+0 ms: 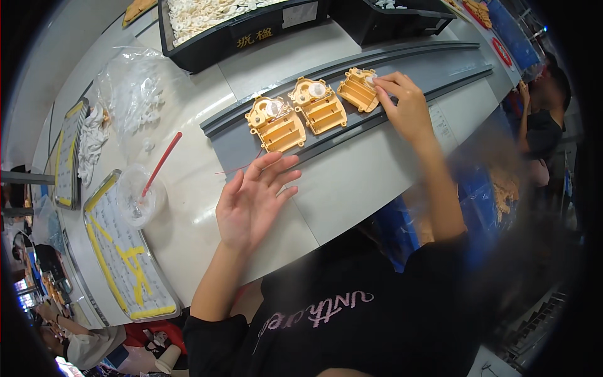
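Three yellow-orange plastic housings with slotted compartments lie in a row on a long grey rail. The left housing and the middle housing each carry a whitish round part at the upper end. My right hand is at the right housing, thumb and index finger pinched on a small white round part at its upper right; the fingertips partly cover it. Palm up, my left hand hovers just below the left housing, fingers spread and holding nothing. A thin red wire shows beside that housing.
Behind the grey rail stand a black bin of cream-coloured pieces and another black bin. To the left are a clear bag of white parts, a tub with a red stick, and a yellow-taped tray. People work at both sides.
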Available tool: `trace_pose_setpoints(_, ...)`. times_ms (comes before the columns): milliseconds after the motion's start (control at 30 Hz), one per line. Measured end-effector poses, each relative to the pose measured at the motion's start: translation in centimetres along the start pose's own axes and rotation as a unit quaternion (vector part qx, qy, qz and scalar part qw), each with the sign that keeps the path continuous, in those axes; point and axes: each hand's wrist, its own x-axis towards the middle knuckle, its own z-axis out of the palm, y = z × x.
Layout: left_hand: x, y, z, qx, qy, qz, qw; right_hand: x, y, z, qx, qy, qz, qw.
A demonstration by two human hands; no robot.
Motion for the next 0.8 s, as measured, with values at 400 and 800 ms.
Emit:
trace_pose_setpoints(400,0.1,0.1,-0.1,-0.008,0.022,0.002,1.000,2.2,1.0,-1.0,0.045,-0.048,0.050,0.997)
trace_pose_setpoints(800,0.2,-0.1,-0.4,-0.029,0.010,0.000,1.000,2.6,1.0,-1.9,0.078,-0.082,0.026,0.993)
